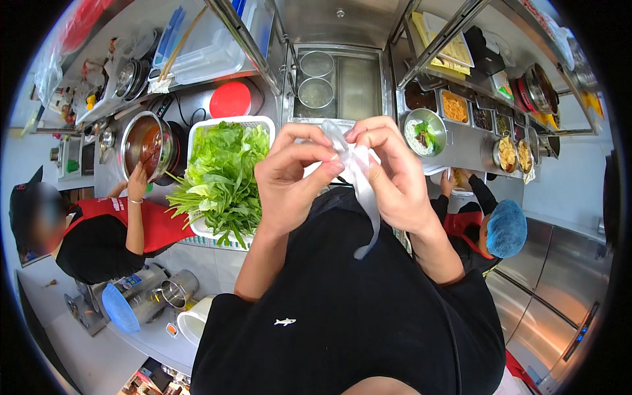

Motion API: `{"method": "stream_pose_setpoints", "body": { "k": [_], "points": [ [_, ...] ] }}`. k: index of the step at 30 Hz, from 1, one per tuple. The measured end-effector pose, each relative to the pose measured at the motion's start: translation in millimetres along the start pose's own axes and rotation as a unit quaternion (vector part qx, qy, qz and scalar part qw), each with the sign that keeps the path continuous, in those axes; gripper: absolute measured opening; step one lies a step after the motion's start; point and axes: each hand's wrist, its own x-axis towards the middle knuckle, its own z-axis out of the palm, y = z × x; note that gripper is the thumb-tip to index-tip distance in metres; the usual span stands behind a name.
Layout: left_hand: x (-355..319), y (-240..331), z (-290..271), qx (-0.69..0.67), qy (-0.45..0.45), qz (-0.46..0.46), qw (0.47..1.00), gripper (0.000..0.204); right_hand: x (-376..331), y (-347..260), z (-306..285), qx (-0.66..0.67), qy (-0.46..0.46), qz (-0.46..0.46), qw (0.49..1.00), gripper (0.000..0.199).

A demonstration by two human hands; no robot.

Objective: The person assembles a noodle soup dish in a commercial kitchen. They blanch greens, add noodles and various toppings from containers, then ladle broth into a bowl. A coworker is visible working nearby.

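Both hands are raised in front of my chest, pinching a thin white plastic strip (364, 191) that looks like part of a plastic bag. My left hand (294, 172) grips it between thumb and forefinger on one side. Opposite, the thumb and fingers of my right hand (395, 172) are closed on the same strip. One end sticks up above the fingers, and a longer tail hangs down against my black shirt (342, 303). White plastic also shows between the two hands. Just left of my left hand stands a white basket (268, 126) piled with leafy greens (227, 171).
A steel cooker with round strainers (316, 92) lies ahead. Food trays (454, 107) and a bowl of noodles and greens (424, 133) line the right counter. Co-workers stand on both sides, one by a steel pot (141, 146), another in a blue hair cap (507, 228).
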Motion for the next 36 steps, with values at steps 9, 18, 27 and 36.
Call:
{"method": "stream_pose_setpoints", "body": {
  "k": [9,18,27,36],
  "points": [
    [13,-2,-27,-0.082,-0.001,-0.035,0.996,0.005,1,16,-16,0.151,-0.017,0.074,0.986,0.012],
    [18,-5,-18,-0.067,-0.042,-0.279,0.957,0.009,16,33,-16,0.370,0.022,0.050,0.928,0.013],
    [22,-25,-6,-0.119,0.027,-0.156,0.980,0.008,15,50,-14,0.334,0.070,0.131,0.931,0.020],
    [47,-22,18,-0.013,0.031,-0.089,0.995,0.008,-11,49,-31,0.315,-0.169,0.132,0.924,0.019]
  ]
}}
